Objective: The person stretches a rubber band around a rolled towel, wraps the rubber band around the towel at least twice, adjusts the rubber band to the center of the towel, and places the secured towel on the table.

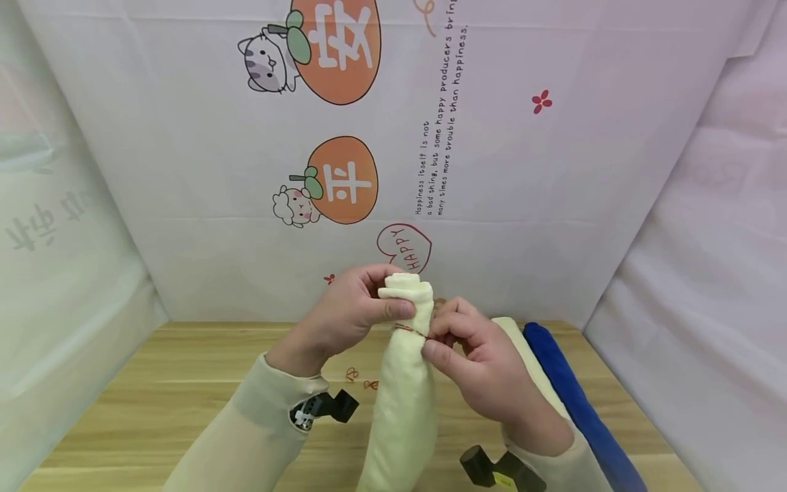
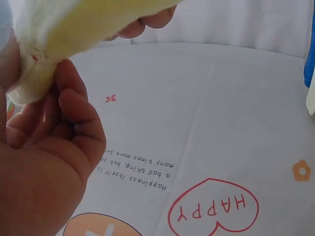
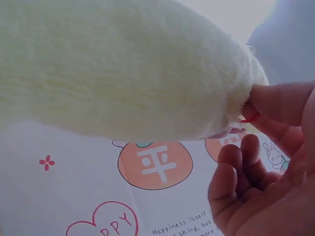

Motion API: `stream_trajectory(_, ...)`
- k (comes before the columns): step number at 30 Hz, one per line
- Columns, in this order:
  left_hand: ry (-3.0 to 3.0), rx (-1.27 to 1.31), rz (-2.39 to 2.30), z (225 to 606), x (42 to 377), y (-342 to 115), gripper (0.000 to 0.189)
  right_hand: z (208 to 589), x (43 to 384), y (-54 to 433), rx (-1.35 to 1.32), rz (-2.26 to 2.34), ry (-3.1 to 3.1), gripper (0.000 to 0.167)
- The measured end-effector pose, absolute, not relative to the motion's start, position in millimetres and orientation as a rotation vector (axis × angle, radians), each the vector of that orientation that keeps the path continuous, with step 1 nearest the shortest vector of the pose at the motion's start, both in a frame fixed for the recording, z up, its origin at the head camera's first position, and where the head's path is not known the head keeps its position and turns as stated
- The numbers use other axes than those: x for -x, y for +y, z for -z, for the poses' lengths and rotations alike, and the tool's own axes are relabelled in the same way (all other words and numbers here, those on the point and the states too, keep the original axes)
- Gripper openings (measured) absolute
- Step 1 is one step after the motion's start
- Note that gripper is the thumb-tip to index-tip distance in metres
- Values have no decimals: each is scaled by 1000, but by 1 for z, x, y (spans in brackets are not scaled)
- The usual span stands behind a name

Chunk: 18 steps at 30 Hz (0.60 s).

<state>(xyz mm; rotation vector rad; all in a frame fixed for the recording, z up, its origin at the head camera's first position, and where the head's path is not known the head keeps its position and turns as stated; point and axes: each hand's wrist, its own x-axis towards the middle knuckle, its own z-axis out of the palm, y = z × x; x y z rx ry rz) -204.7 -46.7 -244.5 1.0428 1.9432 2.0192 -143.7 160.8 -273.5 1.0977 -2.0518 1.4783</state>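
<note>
A rolled pale yellow towel stands raised in front of me, its folded end uppermost. My left hand grips it just below that end, thumb across the front. Around the towel under the thumb runs a thin red rubber band. With thumb and forefinger my right hand pinches this band at the towel's right side. The right wrist view shows a red bit of the band at the fingertips. In the left wrist view, the left fingers curl about the towel's narrow end.
On the wooden table lie several small reddish bands, partly behind the towel. At the right, another pale yellow roll lies beside a blue roll. A printed white cloth hangs behind the table, with white sheets at both sides.
</note>
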Motion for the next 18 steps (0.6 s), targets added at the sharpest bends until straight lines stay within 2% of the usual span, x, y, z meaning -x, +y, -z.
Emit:
stream_trajectory(7,2161,-875,-2047,244,200,-42,21,280,145,165,-991,-1215,-1984,26)
stream_trajectory(15,2419,-840,-2092,240,193,-33,20,279,143,171,-1227,-1131,-1903,27)
stream_trajectory(18,2587,-856,-2032,241,185,-25,22,276,138,169,-1193,-1085,-1999,27)
